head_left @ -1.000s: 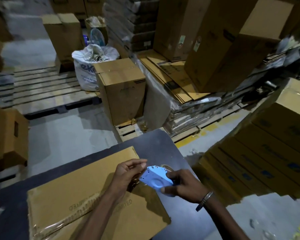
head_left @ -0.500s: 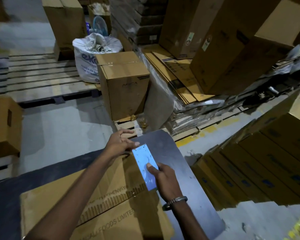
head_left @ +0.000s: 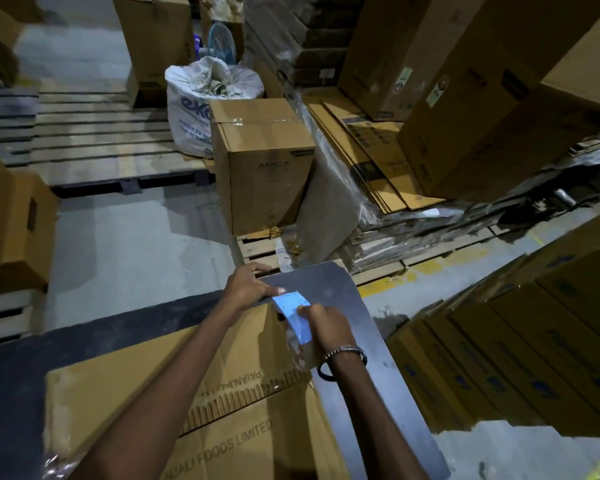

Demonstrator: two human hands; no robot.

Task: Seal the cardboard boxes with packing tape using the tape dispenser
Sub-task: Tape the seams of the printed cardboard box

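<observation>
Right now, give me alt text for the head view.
The right hand grips a pale blue plastic tape dispenser at the far end of a flattened brown cardboard box on a dark table; the left hand presses the box's edge.

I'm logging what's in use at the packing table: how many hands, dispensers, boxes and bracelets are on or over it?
Hands: 2 (left hand, right hand)
Dispenser: 1
Box on table: 1
Bracelet: 1
Total: 5

Right of the flattened carton (head_left: 146,393), bare tabletop (head_left: 371,358) lay free; beyond its far edge stood a taped box (head_left: 267,174).
</observation>
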